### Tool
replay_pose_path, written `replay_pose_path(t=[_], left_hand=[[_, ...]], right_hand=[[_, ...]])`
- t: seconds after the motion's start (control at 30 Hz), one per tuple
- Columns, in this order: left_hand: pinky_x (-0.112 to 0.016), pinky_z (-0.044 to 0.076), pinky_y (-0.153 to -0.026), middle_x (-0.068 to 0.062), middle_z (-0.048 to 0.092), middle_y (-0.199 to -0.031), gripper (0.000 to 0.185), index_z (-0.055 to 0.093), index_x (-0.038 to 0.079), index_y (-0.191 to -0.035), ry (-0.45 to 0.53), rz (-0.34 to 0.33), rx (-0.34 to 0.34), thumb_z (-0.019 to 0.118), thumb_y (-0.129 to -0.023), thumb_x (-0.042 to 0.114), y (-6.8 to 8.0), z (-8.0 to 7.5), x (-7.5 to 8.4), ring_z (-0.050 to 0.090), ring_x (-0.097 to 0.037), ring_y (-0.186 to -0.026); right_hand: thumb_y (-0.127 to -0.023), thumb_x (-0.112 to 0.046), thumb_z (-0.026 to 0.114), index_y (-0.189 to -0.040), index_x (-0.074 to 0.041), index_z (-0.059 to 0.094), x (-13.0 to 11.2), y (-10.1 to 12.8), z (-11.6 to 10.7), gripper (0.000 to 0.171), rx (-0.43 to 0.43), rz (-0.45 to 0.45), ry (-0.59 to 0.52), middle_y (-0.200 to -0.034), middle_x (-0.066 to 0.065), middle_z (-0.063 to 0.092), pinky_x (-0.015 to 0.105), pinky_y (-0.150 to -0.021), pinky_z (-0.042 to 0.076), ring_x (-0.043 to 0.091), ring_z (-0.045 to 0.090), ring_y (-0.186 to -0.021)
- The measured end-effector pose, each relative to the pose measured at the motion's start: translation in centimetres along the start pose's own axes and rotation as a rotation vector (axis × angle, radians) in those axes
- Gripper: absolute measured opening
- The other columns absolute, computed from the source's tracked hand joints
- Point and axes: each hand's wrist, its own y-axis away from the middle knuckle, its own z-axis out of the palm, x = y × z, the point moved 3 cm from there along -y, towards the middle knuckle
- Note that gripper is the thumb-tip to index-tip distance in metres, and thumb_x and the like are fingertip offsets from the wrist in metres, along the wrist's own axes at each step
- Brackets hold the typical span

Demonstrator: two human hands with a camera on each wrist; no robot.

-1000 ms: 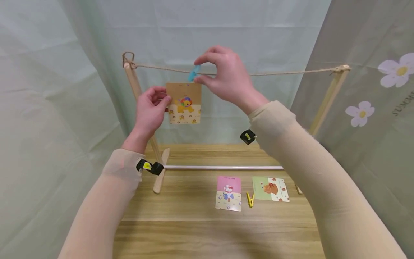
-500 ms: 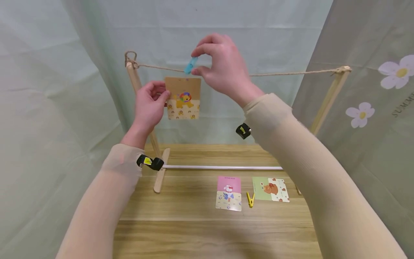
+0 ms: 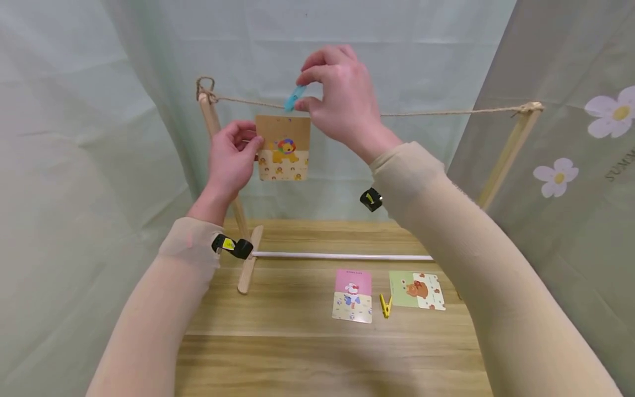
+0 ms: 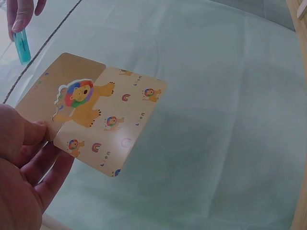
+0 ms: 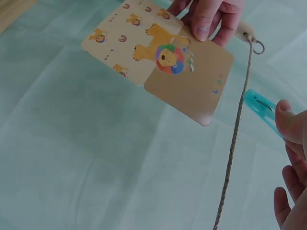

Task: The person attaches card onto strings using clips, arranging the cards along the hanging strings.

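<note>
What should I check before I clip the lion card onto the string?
1. Lion card held firmly: ok, the left hand pinches its left edge.
2. Blue clip in hand: ok, the right hand pinches it at the string.
3. Card's top edge up at the string: ok in the head view, though the right wrist view shows a gap.
4. Clip open over card and string: cannot tell.
5. Card clipped already: not ok.
6. Spare yellow clip handy on the table: ok.

Left hand (image 4: 24, 167) pinches lion card (image 4: 91, 112) by its left edge, thumb on front. Card tilted. Upper left: fingertip on blue clothespin (image 4: 21, 45) beside string (image 4: 48, 40). Pale green cloth (image 4: 220, 105) behind.
</note>
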Motion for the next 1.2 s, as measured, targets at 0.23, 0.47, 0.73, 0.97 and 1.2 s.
replay_pose_path(t=[0.23,0.47,0.73,0.97,1.2], left_hand=[[-0.027,0.059,-0.085,-0.008,0.068,-0.115,0.024,0.065,0.002,-0.131,-0.002,0.008,0.012,0.064,-0.108,0.011,-0.1,-0.1,0.3,0.067,-0.019,-0.101],[-0.027,0.059,-0.086,-0.007,0.068,-0.114,0.024,0.065,0.001,-0.131,0.010,0.031,0.017,0.064,-0.108,0.010,-0.2,-0.1,0.8,0.067,-0.019,-0.101],[-0.026,0.059,-0.084,-0.007,0.068,-0.112,0.024,0.065,0.001,-0.130,0.029,0.033,0.011,0.065,-0.108,0.009,-0.3,0.3,1.1,0.068,-0.019,-0.100],[-0.027,0.059,-0.084,-0.007,0.069,-0.111,0.021,0.066,0.002,-0.127,0.043,0.046,0.019,0.065,-0.107,0.008,-0.4,0.5,1.1,0.068,-0.020,-0.099],[-0.026,0.057,-0.084,-0.007,0.069,-0.113,0.021,0.067,0.003,-0.127,0.015,0.039,0.037,0.066,-0.107,0.009,-0.4,0.2,1.1,0.067,-0.019,-0.099]], right_hand=[[-0.095,-0.042,0.083,-0.119,-0.022,0.083,0.0,0.1,0.0,0.031,0.003,0.048,0.046,-0.131,-0.012,0.069,0.033,-0.110,0.033,0.012,0.046,-0.138],[-0.096,-0.043,0.082,-0.119,-0.025,0.083,0.0,0.0,-0.1,0.030,-0.026,0.076,0.080,-0.131,-0.015,0.070,0.034,-0.116,0.027,0.010,0.043,-0.139],[-0.098,-0.041,0.081,-0.117,-0.027,0.084,0.1,-0.4,0.1,0.024,-0.076,0.095,0.122,-0.130,-0.017,0.071,0.035,-0.121,0.024,0.010,0.044,-0.138],[-0.100,-0.041,0.077,-0.121,-0.029,0.083,-0.3,-1.0,0.3,0.025,-0.169,0.124,0.168,-0.133,-0.017,0.071,0.038,-0.122,0.026,0.011,0.044,-0.140],[-0.100,-0.043,0.078,-0.122,-0.029,0.082,-0.6,-1.5,0.2,0.027,-0.230,0.158,0.163,-0.132,-0.017,0.072,0.041,-0.120,0.029,0.013,0.045,-0.140]])
